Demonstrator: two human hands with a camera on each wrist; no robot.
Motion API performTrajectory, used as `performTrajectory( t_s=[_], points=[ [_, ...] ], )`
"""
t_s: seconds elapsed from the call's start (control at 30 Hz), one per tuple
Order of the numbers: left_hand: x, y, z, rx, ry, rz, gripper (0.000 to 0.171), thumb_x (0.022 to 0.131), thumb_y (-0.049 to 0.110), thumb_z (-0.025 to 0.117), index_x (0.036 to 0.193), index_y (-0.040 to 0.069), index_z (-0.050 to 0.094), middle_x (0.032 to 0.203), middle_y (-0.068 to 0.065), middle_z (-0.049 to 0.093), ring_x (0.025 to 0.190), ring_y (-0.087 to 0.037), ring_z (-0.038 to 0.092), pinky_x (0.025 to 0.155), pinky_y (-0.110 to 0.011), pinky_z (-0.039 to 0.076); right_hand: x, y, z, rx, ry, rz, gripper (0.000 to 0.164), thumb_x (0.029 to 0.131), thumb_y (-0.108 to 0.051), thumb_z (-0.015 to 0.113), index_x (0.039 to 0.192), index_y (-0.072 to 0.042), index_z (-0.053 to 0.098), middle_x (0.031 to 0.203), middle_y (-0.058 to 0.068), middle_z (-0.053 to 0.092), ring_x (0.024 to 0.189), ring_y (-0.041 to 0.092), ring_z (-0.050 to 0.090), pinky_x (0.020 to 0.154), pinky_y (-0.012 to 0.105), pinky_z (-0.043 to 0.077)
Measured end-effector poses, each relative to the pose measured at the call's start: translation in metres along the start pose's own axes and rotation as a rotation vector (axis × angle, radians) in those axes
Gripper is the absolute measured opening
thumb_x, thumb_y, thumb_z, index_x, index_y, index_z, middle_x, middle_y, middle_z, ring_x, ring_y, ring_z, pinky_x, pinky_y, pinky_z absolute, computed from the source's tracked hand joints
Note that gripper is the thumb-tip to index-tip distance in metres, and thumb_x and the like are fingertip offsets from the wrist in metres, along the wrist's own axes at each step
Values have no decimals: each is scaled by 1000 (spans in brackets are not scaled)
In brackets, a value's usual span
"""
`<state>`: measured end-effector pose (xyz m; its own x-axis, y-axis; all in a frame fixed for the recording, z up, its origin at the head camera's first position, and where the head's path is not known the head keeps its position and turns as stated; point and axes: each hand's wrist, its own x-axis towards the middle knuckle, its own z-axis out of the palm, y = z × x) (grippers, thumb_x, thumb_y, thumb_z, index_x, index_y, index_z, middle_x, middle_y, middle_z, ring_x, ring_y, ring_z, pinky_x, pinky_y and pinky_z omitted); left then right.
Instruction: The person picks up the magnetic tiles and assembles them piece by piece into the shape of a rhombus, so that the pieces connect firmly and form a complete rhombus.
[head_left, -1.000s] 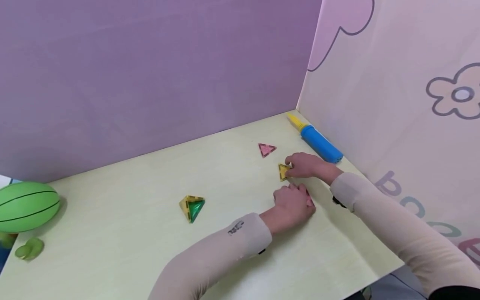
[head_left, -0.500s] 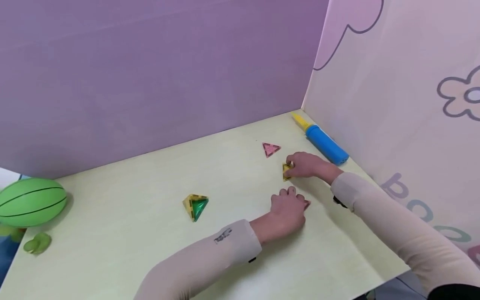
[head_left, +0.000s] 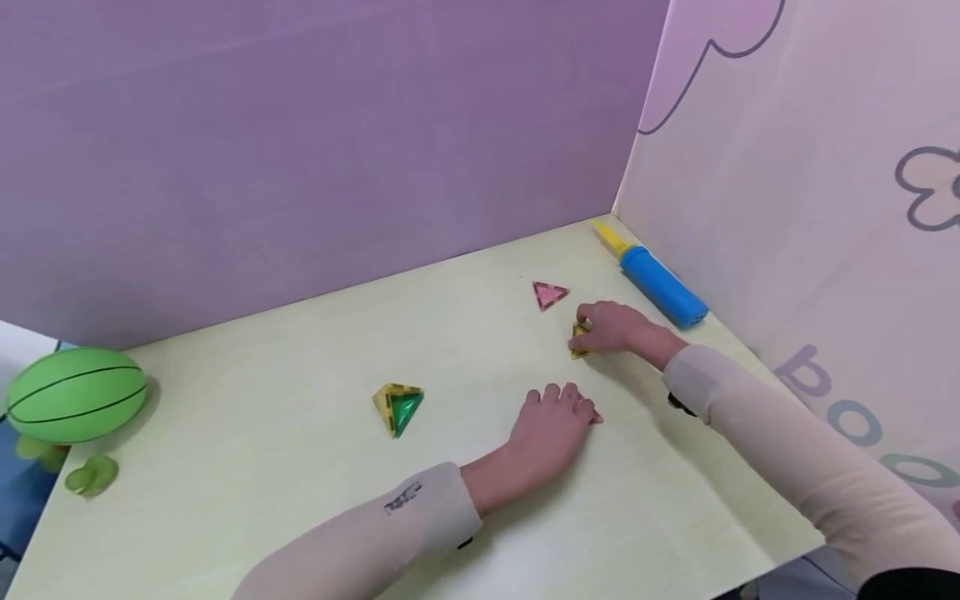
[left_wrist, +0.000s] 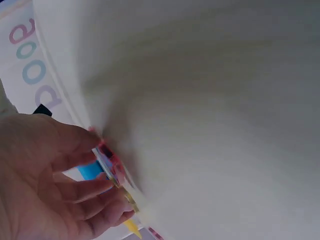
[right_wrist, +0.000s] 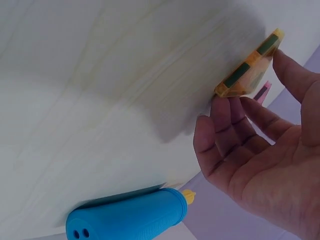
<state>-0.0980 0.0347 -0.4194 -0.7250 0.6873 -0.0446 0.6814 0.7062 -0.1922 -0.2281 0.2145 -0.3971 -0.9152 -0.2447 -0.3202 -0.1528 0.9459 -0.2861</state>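
Observation:
My left hand (head_left: 549, 435) pinches a pink triangular magnetic tile (left_wrist: 112, 164) between thumb and fingers, low over the table. In the head view the hand covers most of that tile, with only a corner showing at the right. Farther back, my right hand (head_left: 613, 327) grips a yellow triangular magnetic tile (right_wrist: 252, 64) by its edges, thumb at one corner and fingertips at another. A second pink triangular tile (head_left: 550, 295) lies flat just beyond the right hand. Left of both hands stands a small pyramid of yellow and green tiles (head_left: 397, 408).
A blue pump with a yellow nozzle (head_left: 663, 286) lies along the right wall, close to my right hand. At the table's left edge are a green ball (head_left: 77, 395) and a small green object (head_left: 92, 475). A purple wall (head_left: 337, 167) bounds the back.
My left hand has drawn left and toward me with the pink tile, away from the yellow one. The right hand keeps its hold on the yellow tile. The head view has turned slightly left.

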Motion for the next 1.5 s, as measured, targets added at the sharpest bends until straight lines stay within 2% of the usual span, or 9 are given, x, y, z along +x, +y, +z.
performTrajectory(
  t_s=[0.17,0.37,0.6,0.77,1.03,1.13,1.3,1.4,1.5],
  points=[
    [-14,9,0,64,36,51,45,103,42,51,144,23,51,139,-1,58,124,-20,54,96,-36,47,1,-1,2,0,-2,10,51,95,-42,65,127,-4,55,99,9,63,90,24,57,72,33,45],
    [-17,9,-1,67,-2,32,51,101,57,48,139,24,55,136,0,61,122,-19,55,96,-37,47,4,-2,4,19,6,21,51,95,-43,65,128,-6,54,104,10,65,90,25,58,72,33,46],
    [-5,-11,-3,-6,2,90,38,106,36,47,140,18,51,140,-4,56,129,-22,51,94,-38,50,6,-4,3,14,15,32,51,95,-43,64,130,-7,54,102,10,63,90,25,56,72,33,44],
    [15,-32,-1,-14,-7,135,26,108,28,45,128,22,61,125,1,59,115,-19,53,86,-33,52,6,-10,2,37,9,31,48,96,-42,65,127,-7,55,98,9,62,89,24,56,71,32,42],
    [22,-39,2,-73,-17,-71,40,102,51,51,116,16,65,106,-5,64,96,-22,59,80,-35,54,6,-8,1,30,-1,37,50,96,-43,65,129,-7,53,100,9,63,90,24,57,72,31,43],
    [21,-43,0,-113,-49,-96,49,101,56,48,124,15,59,107,-6,65,94,-22,63,77,-34,56,6,-6,0,32,-5,41,50,96,-43,65,129,-8,52,100,9,62,91,24,56,72,31,43],
    [16,-65,-11,-240,-156,43,55,99,51,56,145,22,51,121,-7,59,101,-20,60,84,-32,55,5,-5,0,53,-8,33,50,96,-42,65,129,-8,52,100,10,61,91,24,56,72,31,42],
    [15,-74,-12,-291,-204,128,50,96,47,64,139,22,57,115,-5,57,95,-17,56,84,-30,52,5,-5,2,65,-8,32,49,96,-42,66,129,-8,52,100,10,61,91,24,56,72,31,42],
    [16,-70,-3,-303,-185,125,42,95,43,67,127,17,60,105,-4,58,85,-14,54,76,-26,50,6,-4,5,68,-10,28,48,96,-41,65,127,-7,52,100,10,61,90,24,56,72,31,43]
  ],
)
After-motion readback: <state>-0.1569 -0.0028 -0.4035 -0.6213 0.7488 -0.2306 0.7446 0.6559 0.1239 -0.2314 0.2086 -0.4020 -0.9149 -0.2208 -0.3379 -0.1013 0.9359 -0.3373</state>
